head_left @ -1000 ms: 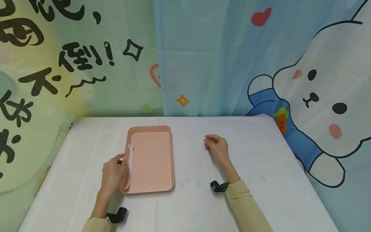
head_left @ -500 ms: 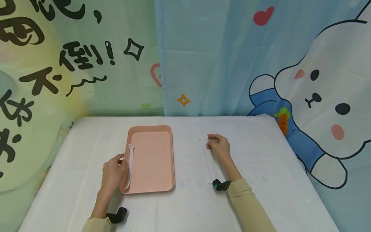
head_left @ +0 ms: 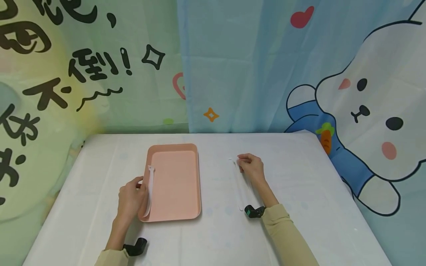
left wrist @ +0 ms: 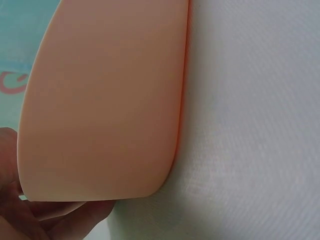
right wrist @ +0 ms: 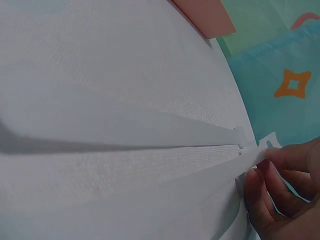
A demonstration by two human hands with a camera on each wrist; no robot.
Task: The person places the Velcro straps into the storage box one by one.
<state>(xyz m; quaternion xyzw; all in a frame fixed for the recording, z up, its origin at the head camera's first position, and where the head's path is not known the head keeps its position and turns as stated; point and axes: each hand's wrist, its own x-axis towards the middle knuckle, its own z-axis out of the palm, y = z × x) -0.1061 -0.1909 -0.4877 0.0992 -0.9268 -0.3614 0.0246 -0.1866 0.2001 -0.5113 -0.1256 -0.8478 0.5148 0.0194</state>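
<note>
A shallow pink tray (head_left: 174, 181) lies on the left half of the table. My left hand (head_left: 128, 199) holds its left rim, fingers partly hidden behind the tray wall (left wrist: 100, 115) in the left wrist view. Inside, along that same rim, lies a thin white strip with a notched end (head_left: 150, 190). To the right of the tray, my right hand (head_left: 252, 168) pinches the notched end of a second white strip (right wrist: 210, 182) between thumb and fingers. Another white strip (right wrist: 150, 122) lies close beside it, its far end near my fingertips.
The white-covered table (head_left: 213, 244) runs back to a printed curtain (head_left: 233, 74). A black wrist camera (head_left: 254, 211) sits at my right wrist, another wrist camera (head_left: 135, 246) at my left. The tray's corner (right wrist: 210, 20) shows in the right wrist view.
My right hand has shifted slightly to the right, and more of the white strips beside it now shows. The left hand and tray stay in place.
</note>
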